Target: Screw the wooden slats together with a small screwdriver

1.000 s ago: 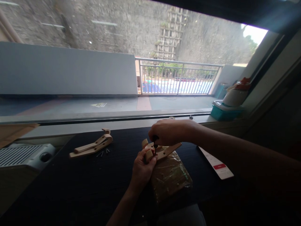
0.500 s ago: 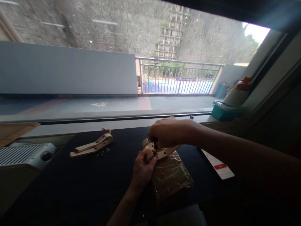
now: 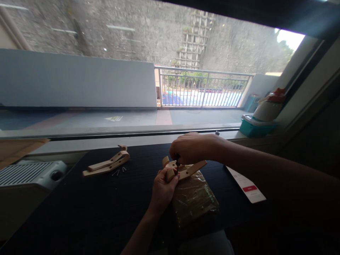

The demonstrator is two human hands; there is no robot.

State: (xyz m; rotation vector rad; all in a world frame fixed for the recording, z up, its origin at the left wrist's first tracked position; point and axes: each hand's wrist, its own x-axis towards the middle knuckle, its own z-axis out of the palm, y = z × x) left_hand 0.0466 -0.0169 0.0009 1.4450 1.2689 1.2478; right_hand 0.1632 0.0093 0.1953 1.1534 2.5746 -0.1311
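My left hand (image 3: 162,189) is closed around the near end of a pale wooden assembly (image 3: 186,169) with a round wheel-like piece, held just above a dark table (image 3: 87,209). My right hand (image 3: 190,148) is closed over a small dark screwdriver (image 3: 176,161) that points down into the wood. Under the assembly lies a clear plastic bag (image 3: 193,200) of small wooden parts.
A second wooden assembly (image 3: 107,164) lies to the left with a few loose screws (image 3: 119,171) beside it. A white leaflet with a red mark (image 3: 245,184) lies on the right. A grey heater (image 3: 29,173) stands far left. A teal box with a white pot (image 3: 259,120) is on the windowsill.
The hands and the wooden assembly stay in the same grip; the view has shifted slightly, and the right hand has barely turned on the screwdriver.
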